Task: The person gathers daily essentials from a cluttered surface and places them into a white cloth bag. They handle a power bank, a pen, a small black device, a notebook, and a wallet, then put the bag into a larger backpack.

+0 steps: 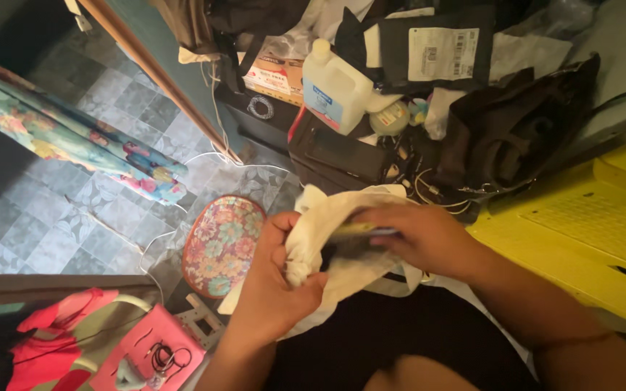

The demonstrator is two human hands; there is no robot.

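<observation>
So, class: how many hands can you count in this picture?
2. The left hand grips the bunched white cloth; the right hand holds a flat thing against it. No other hands show.

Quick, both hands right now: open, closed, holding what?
Left hand: closed, gripping a bunched part of the cream-white cloth bag.
Right hand: closed on a thin flat yellowish object at the bag's opening; what it is cannot be told.

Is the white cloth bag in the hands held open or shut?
Open: left hand bunches the white cloth bag while right hand reaches inside.
</observation>
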